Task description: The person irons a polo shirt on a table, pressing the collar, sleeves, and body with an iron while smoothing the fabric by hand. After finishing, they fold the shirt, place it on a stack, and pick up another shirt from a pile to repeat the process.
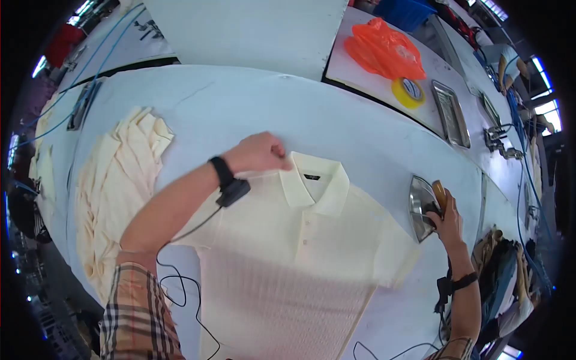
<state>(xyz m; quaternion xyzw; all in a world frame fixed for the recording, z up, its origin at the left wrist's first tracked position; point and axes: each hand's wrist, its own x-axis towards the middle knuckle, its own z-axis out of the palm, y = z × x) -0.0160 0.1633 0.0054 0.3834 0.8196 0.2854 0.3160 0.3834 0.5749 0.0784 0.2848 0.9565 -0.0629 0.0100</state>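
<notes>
A cream short-sleeved polo shirt (261, 216) lies front up on the pale worktable, its collar pointing away from me. A dark label shows inside the neck, and the lower body looks blurred. At the collar's left edge, my left hand (258, 153) has its fingers curled and seems to pinch the fabric near the shoulder. The fingertips are partly hidden. Out to the right, my right hand (451, 225) grips a metal clothes iron (419, 207) with a wooden-looking handle piece. The iron is beside the sleeve on the right, off the chest.
A heap of cream garments (119, 180) lies at the left. Beyond the table are an orange plastic bag (384, 49), a yellow tape roll (407, 92) and a metal tray (451, 114). Black cables (198, 288) trail from my wrist straps. Clothes (499, 265) and other people are at the right.
</notes>
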